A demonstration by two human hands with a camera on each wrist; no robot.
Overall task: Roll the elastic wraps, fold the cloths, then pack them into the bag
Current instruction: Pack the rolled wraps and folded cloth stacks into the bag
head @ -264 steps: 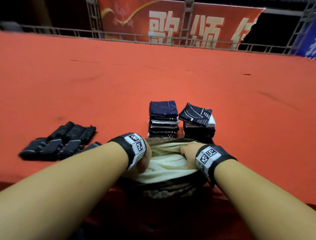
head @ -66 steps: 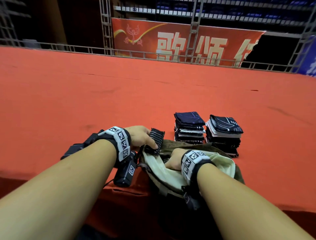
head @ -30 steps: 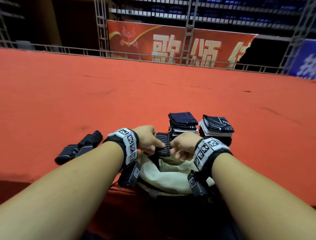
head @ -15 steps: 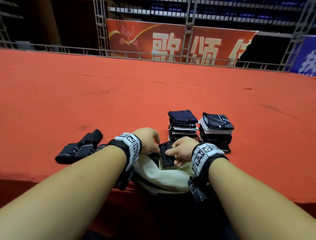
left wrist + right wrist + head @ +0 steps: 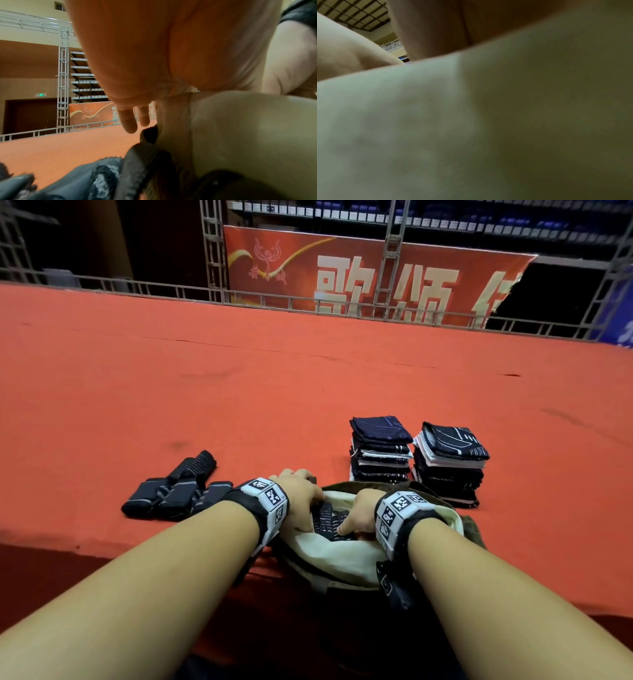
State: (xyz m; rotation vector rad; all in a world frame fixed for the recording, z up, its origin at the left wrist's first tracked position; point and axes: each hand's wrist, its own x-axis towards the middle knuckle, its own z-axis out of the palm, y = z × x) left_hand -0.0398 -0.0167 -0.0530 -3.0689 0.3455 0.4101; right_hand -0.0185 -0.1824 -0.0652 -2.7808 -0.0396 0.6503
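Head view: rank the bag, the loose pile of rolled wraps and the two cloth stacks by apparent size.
1. bag, though nearest the camera and partly hidden by both hands.
2. pile of rolled wraps.
3. left cloth stack and right cloth stack: alike, not ranked.

Red carpet [image 5: 308, 392]; metal railing [image 5: 171, 292]; banner [image 5: 359, 275] behind, lettering perhaps Chinese.

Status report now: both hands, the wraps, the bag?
Both hands in bag mouth: left hand, right hand pressing rolled wraps down. Wrap pile, cloth stacks unpacked. Nothing blocking.
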